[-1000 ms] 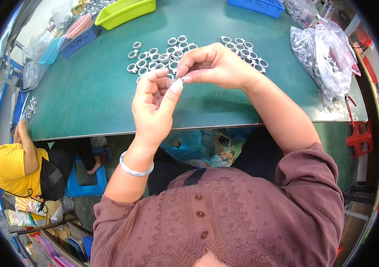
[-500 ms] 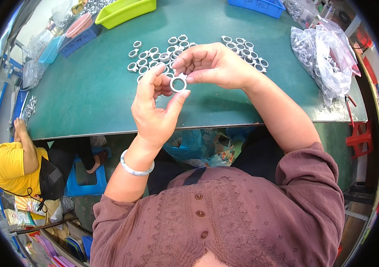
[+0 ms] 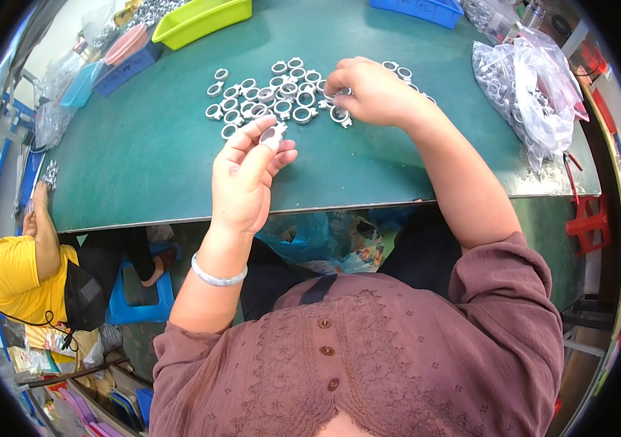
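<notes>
1. Pinching one small silvery ring [image 3: 274, 134] in my left hand [image 3: 246, 178]: thumb and fingertips closed on it, held just above the near part of the green table [image 3: 143, 153].
2. Ring is round and metallic, with a small tab on its side.
3. My right hand [image 3: 369, 91] rests knuckles-up on the cluster of loose rings [image 3: 267, 95] farther out on the table, fingers curled down among them; can't tell if they clamp one.
4. Cluster: same shiny tabbed rings, lying flat on the matte tabletop.
5. Right of it, a crinkled clear plastic bag [image 3: 529, 95] of more metal parts.
6. Far edge: glossy yellow-green tray [image 3: 201, 18], blue bin [image 3: 427, 9].
</notes>
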A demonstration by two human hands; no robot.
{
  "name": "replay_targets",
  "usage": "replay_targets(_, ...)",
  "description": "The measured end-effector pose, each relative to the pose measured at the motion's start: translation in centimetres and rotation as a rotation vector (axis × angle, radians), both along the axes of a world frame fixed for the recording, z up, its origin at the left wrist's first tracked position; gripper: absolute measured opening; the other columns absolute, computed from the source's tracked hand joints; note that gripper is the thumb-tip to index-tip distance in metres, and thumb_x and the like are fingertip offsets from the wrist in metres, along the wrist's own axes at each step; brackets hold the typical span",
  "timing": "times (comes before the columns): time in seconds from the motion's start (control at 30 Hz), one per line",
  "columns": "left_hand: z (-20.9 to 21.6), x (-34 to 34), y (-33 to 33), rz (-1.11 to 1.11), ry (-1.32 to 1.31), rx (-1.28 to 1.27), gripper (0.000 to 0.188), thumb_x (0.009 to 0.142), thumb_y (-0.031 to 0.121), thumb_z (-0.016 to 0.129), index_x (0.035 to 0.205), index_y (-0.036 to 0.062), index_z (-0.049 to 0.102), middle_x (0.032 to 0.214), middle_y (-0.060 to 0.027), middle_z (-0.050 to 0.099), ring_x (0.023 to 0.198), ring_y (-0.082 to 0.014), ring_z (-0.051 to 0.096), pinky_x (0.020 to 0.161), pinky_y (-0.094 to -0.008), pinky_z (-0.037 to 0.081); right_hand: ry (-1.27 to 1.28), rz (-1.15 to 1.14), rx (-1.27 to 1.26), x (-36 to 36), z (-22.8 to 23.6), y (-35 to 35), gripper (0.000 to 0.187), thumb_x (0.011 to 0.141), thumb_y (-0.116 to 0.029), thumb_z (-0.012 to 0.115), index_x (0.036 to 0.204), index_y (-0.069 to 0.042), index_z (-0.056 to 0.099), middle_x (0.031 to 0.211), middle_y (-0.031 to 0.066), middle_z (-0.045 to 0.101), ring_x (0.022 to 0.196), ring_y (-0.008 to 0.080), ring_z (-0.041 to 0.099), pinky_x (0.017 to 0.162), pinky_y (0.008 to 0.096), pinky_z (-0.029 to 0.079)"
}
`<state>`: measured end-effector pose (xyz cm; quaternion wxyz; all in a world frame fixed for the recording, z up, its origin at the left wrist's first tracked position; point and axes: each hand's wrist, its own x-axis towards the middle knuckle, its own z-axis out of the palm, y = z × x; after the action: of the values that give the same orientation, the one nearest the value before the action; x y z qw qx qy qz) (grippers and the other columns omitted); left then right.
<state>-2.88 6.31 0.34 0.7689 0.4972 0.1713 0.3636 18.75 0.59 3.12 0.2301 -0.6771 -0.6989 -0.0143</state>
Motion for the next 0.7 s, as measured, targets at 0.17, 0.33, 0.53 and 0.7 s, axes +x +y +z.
replay_targets(0.17, -0.1, -0.4, 0.6, -0.098, -0.089, -0.183, 0.018, 0.082, 0.006, 0.054, 0.098, -0.0013, 0.052, 0.095, -0.0090, 0.055, 0.081, -0.0160, 0.057, 0.070, -0.0260, 0.047, -0.041, -0.065, -0.132, -0.6, 0.7, -0.4, 0.014, 0.069, -0.009, 0.060, 0.082, -0.003, 0.061, 0.082, 0.0118, 0.058, 0.079, 0.0286, 0.056, 0.072, 0.0370, 0.044)
replay_targets(0.33, 0.0, -0.1, 0.0, -0.031, 0.081, -0.083, 0.014, 0.080, 0.005, 0.056, 0.094, 0.0033, 0.056, 0.080, -0.0036, 0.057, 0.068, -0.0078, 0.052, 0.056, -0.0190, 0.040, -0.088, -0.113, -0.123, -1.0, 0.0, 0.1, 0.013, 0.068, -0.007, 0.057, 0.081, -0.004, 0.061, 0.075, 0.0147, 0.060, 0.074, 0.0308, 0.058, 0.067, 0.0371, 0.046)
replay_targets(0.53, 0.2, 0.3, -0.5, 0.021, 0.216, 0.141, 0.019, 0.077, 0.000, 0.059, 0.095, 0.0025, 0.057, 0.076, 0.0012, 0.052, 0.062, -0.0031, 0.044, 0.054, -0.0153, 0.036, -0.087, -0.120, -0.112, -1.5, 0.3, -0.3, 0.011, 0.069, -0.007, 0.055, 0.077, -0.003, 0.061, 0.072, 0.0154, 0.060, 0.071, 0.0322, 0.058, 0.065, 0.0383, 0.046)
replay_targets(0.7, -0.5, 0.8, -0.7, 0.109, 0.301, 0.519, 0.030, 0.073, -0.001, 0.061, 0.103, 0.0023, 0.056, 0.079, 0.0020, 0.051, 0.059, -0.0018, 0.040, 0.053, -0.0146, 0.034, -0.015, -0.066, -0.084, -1.7, 0.5, -0.2, 0.011, 0.068, -0.006, 0.055, 0.077, -0.002, 0.060, 0.069, 0.0128, 0.061, 0.065, 0.0250, 0.059, 0.060, 0.0332, 0.046)
